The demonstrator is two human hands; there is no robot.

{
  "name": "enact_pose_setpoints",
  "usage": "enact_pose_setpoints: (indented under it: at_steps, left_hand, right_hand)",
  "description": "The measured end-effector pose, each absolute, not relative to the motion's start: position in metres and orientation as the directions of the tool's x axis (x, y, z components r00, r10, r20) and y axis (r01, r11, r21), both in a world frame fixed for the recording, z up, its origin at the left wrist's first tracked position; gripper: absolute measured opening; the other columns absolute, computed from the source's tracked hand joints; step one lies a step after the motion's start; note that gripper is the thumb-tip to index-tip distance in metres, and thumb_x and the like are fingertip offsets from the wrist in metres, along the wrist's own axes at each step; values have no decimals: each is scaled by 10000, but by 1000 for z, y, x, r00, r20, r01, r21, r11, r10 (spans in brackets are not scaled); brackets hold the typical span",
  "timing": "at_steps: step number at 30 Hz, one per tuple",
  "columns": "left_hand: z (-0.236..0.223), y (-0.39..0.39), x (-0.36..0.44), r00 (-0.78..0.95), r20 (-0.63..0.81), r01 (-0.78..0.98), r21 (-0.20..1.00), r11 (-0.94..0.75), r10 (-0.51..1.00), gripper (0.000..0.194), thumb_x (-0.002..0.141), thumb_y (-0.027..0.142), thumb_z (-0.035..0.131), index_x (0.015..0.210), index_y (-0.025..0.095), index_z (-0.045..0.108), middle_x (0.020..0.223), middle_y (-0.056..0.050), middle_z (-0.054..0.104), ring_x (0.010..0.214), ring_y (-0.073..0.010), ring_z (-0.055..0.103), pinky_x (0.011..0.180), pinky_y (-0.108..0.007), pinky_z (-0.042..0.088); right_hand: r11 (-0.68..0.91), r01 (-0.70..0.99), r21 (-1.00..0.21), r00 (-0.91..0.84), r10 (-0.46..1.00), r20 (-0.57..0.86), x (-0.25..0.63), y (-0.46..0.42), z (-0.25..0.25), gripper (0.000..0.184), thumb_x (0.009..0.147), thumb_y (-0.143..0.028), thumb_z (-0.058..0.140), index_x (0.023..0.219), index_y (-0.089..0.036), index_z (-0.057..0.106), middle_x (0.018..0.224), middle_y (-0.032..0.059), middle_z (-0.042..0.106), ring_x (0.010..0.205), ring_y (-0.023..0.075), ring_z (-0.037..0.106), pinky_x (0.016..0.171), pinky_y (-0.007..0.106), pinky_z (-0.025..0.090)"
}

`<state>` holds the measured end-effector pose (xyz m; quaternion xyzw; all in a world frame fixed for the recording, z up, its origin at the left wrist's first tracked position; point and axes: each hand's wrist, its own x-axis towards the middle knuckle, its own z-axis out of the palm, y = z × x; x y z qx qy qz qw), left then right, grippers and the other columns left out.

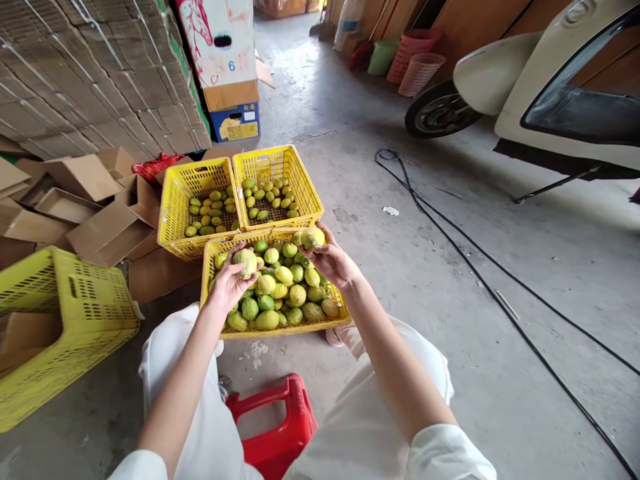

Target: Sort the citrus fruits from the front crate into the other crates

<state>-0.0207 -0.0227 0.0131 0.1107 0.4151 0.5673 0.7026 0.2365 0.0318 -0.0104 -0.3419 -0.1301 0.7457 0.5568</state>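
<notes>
My left hand (231, 281) is closed around a pale green-yellow lemon (245, 264), held over the left part of the near yellow crate (275, 331). In my right hand (334, 259) is another lemon (313, 238), yellowish green, above that crate's far right corner. The near crate is heaped with green and yellow lemons (267, 285). Behind it stand two more yellow crates, the far left crate (175, 220) and the far right crate (311, 190). Each has a loose layer of greenish lemons on its bottom.
A red stool (280, 433) is between my legs. At left are a yellow crate with cardboard (95, 327) and a pile of open boxes (107, 227). Stacked cartons (225, 53) rise behind. A black cable (480, 267) crosses the floor at right, near a parked scooter (525, 87).
</notes>
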Motion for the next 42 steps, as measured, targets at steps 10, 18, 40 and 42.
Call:
enact_pose_setpoints:
  at_steps: [10,18,40,42]
  left_hand:
    - [13,-25,-16,-3,-459,-715,622,319,888,995,747,-128,731,1581,409,642,1267,-30,788,886,-156,839,781,-238,734]
    - [-19,-16,-29,26,-357,-630,719,293,934,493,777,283,954,1218,240,738,965,-41,761,606,-142,667,472,-220,537]
    - [17,-19,-21,-106,-609,-830,490,267,786,171,959,286,739,1110,223,689,991,-58,758,801,-157,745,536,-151,519]
    - [19,-20,-21,-101,-636,-855,448,260,765,162,1016,324,656,1124,209,691,971,-71,756,768,-156,732,518,-152,512]
  right_hand:
    - [-272,-654,-706,-143,961,-237,237,32,-23,697,689,-217,1043,1255,-333,653,929,-66,744,646,128,684,534,201,577]
    - [-220,-685,-694,-114,974,-197,229,32,-31,770,619,-632,1140,1122,-338,637,1007,-22,791,794,182,742,644,257,627]
    - [-508,-799,-320,-278,785,-553,229,32,-21,377,933,-556,698,1096,-217,713,778,73,765,537,208,651,393,271,558]
    - [-508,-812,-286,-271,763,-586,227,32,-22,299,912,-476,678,1085,-232,692,783,73,768,617,242,708,452,311,627]
